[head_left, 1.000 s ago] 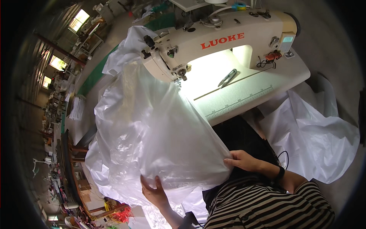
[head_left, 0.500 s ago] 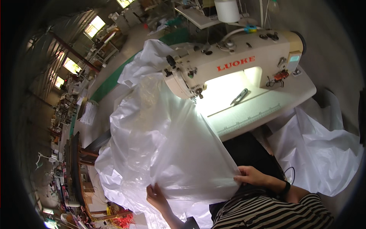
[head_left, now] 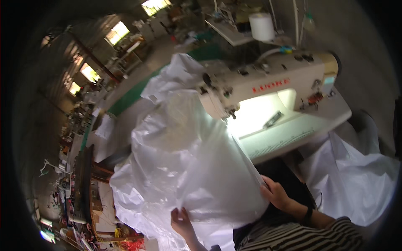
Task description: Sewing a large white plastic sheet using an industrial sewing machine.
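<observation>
A large white translucent plastic sheet [head_left: 209, 175] hangs in loose folds over the front left of the sewing machine [head_left: 268, 85]. Its straight right edge runs up to the needle area under the machine's head. My right hand [head_left: 277, 195] is closed on that edge near the lower right corner, thumb uppermost. Lower and further left, my left hand [head_left: 182, 224] has its fingertips bent into a fold of the sheet; what they pinch is partly hidden. Dark-handled thread snips [head_left: 273, 119] lie on the lit machine bed.
More white sheeting [head_left: 349, 180] hangs at the right, beside my arm. A white thread cone [head_left: 262, 26] stands behind the machine. A ruler scale [head_left: 284, 141] runs along the bed's front edge. Wooden framing [head_left: 102, 169] and red and yellow strands [head_left: 130, 242] are at the lower left.
The view has shifted, moving the machine right and down in the picture. My right hand is closer to the needle area along the sheet's edge; my left hand stays at its fold.
</observation>
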Motion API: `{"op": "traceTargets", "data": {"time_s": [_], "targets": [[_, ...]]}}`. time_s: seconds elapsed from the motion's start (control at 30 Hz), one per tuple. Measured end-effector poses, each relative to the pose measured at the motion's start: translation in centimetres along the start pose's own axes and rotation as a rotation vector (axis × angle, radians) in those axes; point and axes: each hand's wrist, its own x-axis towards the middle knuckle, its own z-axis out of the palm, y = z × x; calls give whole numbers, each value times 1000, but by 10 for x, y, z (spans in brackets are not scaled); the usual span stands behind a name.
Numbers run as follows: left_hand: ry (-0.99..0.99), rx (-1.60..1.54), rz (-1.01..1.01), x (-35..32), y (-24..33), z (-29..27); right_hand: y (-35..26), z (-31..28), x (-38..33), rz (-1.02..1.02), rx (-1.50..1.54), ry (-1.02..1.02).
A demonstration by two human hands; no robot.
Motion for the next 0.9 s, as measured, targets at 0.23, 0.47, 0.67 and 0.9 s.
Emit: {"op": "traceTargets", "data": {"time_s": [0.23,0.47,0.67,0.9], "targets": [[9,-2,35,-11,-8,1,4,-2,-4,58,84,-67],[-145,-64,-164,-9,-8,-1,8,9,-9,179,447,-96],[4,-221,-193,-5,-2,-3,2,4,-10,154,344,-112],[-31,-201,-204,-4,-1,-6,-8,7,-4,-45,85,18]]}}
